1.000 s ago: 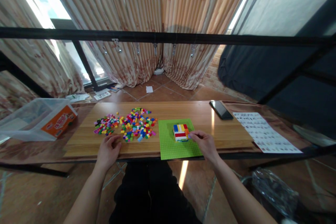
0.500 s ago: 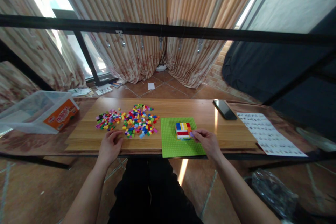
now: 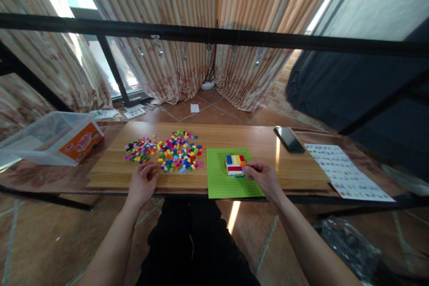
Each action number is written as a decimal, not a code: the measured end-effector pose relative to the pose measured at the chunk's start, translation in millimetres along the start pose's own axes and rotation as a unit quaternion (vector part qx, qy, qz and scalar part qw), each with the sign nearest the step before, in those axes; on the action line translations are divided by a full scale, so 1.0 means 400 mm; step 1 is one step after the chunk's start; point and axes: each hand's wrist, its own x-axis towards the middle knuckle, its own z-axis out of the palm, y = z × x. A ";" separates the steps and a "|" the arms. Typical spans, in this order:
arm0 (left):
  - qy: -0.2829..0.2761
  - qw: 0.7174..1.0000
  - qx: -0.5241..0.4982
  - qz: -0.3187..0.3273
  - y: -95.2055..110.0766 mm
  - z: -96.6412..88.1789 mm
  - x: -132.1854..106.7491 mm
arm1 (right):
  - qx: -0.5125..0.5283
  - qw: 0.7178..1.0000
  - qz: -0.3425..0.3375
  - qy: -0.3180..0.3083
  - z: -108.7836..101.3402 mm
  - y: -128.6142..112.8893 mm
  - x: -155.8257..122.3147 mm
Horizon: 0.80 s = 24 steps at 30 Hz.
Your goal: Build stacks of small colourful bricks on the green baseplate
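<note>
My right hand (image 3: 264,178) pinches a small purple toy brick (image 3: 244,170) against the right side of a block of stacked toy bricks (image 3: 235,169). Blue, yellow, white, red and orange bricks show on that block, which sits on a green studded baseplate (image 3: 217,185). Whether the purple brick is pressed in place cannot be made out. My left hand (image 3: 144,183) rests at the near table edge, fingers loosely curled, thumb apart and nothing visible in them. Just beyond it lie loose bricks of many colours, in a left pile (image 3: 140,149) and a larger right pile (image 3: 181,153).
A clear plastic box (image 3: 50,136) with an orange label stands at the far left. To the right lie a dark phone (image 3: 288,139) and a printed sheet (image 3: 348,172). A black metal bar (image 3: 214,36) crosses beyond the wooden tabletop (image 3: 241,136).
The whole view has shifted slightly. My right hand stays at the block's right side with the purple brick, and my left hand keeps its place by the loose bricks.
</note>
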 end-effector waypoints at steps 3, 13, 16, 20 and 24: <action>0.000 1.000 0.005 -0.002 -0.004 0.002 0.001 | 0.013 1.000 0.015 0.001 0.004 -0.001 -0.005; 0.012 1.000 0.014 0.011 0.003 0.006 0.011 | 0.034 0.999 0.033 0.020 0.018 -0.006 -0.010; 0.004 1.000 0.017 0.004 0.006 0.003 0.009 | 0.044 0.998 0.019 0.036 0.019 -0.008 -0.015; 0.003 1.000 0.026 -0.012 0.017 0.002 -0.006 | 0.052 0.995 0.008 0.086 0.000 0.005 -0.031; 0.015 0.999 0.032 -0.016 0.034 0.005 -0.027 | -0.031 0.993 -0.006 0.109 -0.063 0.041 -0.040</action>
